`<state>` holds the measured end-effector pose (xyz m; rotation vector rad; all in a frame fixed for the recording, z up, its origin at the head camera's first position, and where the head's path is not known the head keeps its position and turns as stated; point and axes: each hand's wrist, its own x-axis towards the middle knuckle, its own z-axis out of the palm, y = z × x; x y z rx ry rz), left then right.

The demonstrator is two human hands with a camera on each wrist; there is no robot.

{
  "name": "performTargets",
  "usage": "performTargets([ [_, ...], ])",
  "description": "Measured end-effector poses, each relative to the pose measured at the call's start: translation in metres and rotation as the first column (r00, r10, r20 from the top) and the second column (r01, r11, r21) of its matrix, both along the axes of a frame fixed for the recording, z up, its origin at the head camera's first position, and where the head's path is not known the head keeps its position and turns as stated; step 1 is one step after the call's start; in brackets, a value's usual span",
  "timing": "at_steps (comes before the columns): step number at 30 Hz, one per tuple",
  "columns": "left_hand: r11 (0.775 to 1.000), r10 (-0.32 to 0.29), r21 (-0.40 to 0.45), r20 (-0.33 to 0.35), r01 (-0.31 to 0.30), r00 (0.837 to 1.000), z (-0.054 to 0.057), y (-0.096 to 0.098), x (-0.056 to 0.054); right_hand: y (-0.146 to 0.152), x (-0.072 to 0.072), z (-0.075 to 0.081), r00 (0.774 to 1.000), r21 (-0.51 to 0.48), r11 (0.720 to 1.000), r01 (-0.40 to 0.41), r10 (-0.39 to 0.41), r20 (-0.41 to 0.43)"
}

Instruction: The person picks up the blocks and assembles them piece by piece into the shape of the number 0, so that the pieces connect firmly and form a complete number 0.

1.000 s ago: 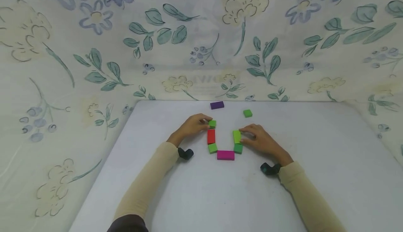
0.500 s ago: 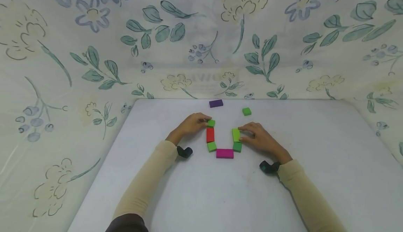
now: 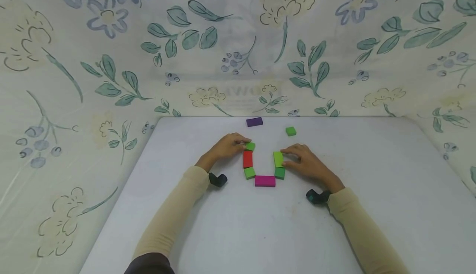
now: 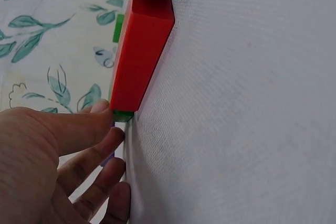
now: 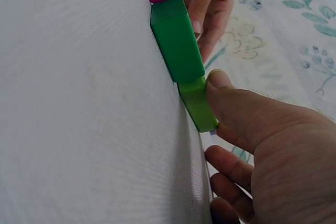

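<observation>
Coloured blocks form a U on the white table. Thumb and fingers of my left hand (image 3: 228, 146) pinch a small green block (image 3: 251, 146) at the far end of the red block (image 3: 248, 159). On the other side, my right hand (image 3: 306, 161) holds the lime block (image 3: 278, 159), its thumb on the outer side and index finger at the far corner. Behind the lime block's near end sits a dark green block (image 5: 178, 40). A magenta block (image 3: 265, 181) lies across the near end, beside another green block (image 3: 249, 173). In the left wrist view, the red block mostly hides the pinched one.
Beyond the U lie a purple block (image 3: 254, 122) and a loose green block (image 3: 291, 131), near the far edge of the white table (image 3: 238, 232). Floral cloth (image 3: 238, 38) hangs behind the table. A small dark device sits on each wrist.
The green block in my left hand has turned slightly and shifted a little to the right against the red block. My right hand stays on the lime block. The head view has shifted slightly.
</observation>
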<state>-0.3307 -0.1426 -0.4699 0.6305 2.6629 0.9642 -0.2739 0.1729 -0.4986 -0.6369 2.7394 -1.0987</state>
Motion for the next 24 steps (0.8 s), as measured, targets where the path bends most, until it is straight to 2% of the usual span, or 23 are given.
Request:
performTargets([
  [7,1.000,-0.003,-0.001,-0.004,0.003,1.000,0.0006,-0.0001,0.0012,0.0004,-0.0007,-0.0011,1.000,0.011,1.000,-0.003,0.003,-0.006],
  [14,1.000,0.016,0.004,0.023,-0.016,1.000,0.0018,0.0004,0.0025,0.0006,0.0001,0.0007,1.000,0.008,1.000,0.001,-0.001,0.000],
  [24,1.000,0.004,-0.003,0.025,-0.004,1.000,0.0017,-0.0004,0.0029,-0.0001,-0.0002,0.0001,1.000,0.006,1.000,0.008,-0.008,0.005],
])
